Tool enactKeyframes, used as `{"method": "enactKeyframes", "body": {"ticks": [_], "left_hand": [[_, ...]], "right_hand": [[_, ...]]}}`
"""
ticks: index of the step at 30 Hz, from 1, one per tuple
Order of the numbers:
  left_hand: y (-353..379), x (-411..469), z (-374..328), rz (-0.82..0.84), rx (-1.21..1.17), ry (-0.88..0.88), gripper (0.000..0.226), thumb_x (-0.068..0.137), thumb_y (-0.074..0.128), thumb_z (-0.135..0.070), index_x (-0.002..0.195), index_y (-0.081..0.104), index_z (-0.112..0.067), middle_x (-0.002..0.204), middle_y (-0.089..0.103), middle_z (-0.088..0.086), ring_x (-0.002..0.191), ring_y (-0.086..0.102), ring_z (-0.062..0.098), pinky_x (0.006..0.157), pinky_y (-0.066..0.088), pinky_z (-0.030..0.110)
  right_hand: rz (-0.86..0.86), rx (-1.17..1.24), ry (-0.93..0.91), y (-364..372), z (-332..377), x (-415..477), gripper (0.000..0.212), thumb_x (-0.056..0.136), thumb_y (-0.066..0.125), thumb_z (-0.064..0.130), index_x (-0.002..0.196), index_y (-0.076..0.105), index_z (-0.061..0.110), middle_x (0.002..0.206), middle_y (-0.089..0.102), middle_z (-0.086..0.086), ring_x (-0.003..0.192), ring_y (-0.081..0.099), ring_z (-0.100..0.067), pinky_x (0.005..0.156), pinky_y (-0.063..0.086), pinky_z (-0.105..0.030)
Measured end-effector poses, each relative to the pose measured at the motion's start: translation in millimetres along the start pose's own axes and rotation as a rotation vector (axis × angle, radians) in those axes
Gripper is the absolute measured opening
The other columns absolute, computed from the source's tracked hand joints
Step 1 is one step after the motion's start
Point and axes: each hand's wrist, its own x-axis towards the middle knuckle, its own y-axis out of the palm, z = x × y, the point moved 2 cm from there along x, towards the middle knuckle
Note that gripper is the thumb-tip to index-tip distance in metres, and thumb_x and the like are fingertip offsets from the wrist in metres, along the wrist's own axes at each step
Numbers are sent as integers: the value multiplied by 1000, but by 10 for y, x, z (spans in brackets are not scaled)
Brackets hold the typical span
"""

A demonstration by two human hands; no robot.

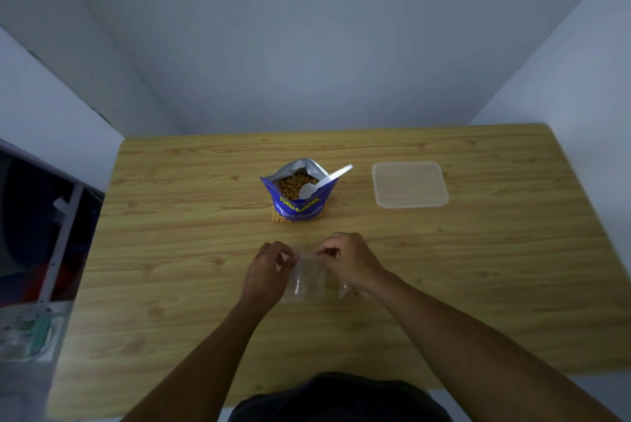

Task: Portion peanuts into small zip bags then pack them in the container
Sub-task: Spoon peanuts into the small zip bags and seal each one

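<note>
Shelving (44, 217) stood off the left end of the wooden table (170, 285), its contents too blurred to name. Nearer the middle, the left hand (264, 271) pinched one side of a small clear zip bag (307, 276) at its top edge, fingers closed on the plastic. The bag hung or rested just above the table's near half, and it looked empty; the grip at the mouth was probably meant to pull the seal apart so peanuts could go in. More clear bags (345, 290) seemed to lie under it, though how many could not be told.

Behind the hands, well apart from them, the blue peanut bag (297, 203) stood upright with its top torn open, peanuts (293, 182) showing inside. A white plastic spoon (324, 181) rested in it, bowl on the nuts and handle leaning out to the right, handy for the right hand to take.

That right hand (348, 263) gripped the opposite side of the zip bag's mouth, fingers pinched shut on it.

Farther right sat the clear square container (409, 184), open and empty, so packing had not begun.
</note>
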Motion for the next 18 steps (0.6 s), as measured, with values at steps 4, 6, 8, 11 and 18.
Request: {"method": "enactKeyframes", "body": {"ticks": [4,6,8,11,18], "left_hand": [[13,43,-255,-2,-136,-92,34,90,67,-41,66,65,-17,59,63,-2,53,52,5,58,43,27],[23,54,-392,14,-256,-141,35,91,65,-42,70,70,-15,63,69,0,55,57,9,59,45,27],[31,81,-482,20,-374,-204,33,92,64,-43,76,74,-17,67,72,-1,54,61,10,57,47,23],[55,118,-538,45,-476,-282,30,92,65,-42,78,75,-17,69,73,0,50,60,9,56,47,22],[87,103,-595,123,-647,-430,34,90,68,-42,84,75,-9,71,73,7,57,61,15,55,46,25]], "right_hand": [[-85,42,-6,-144,72,19,13,83,75,10,92,82,17,84,74,7,69,63,2,69,46,-9],[-121,62,-15,-183,111,15,13,84,75,9,93,82,15,85,74,5,70,64,1,69,45,-8],[-154,86,-16,-197,142,5,13,83,76,7,93,82,14,85,75,4,74,67,-5,69,47,-9],[-200,161,43,-211,156,-25,16,81,78,6,95,81,14,83,77,3,77,70,-8,70,50,-11],[-243,353,113,-267,192,-110,43,74,84,5,110,70,24,77,77,5,73,72,-7,72,53,-15]]}}
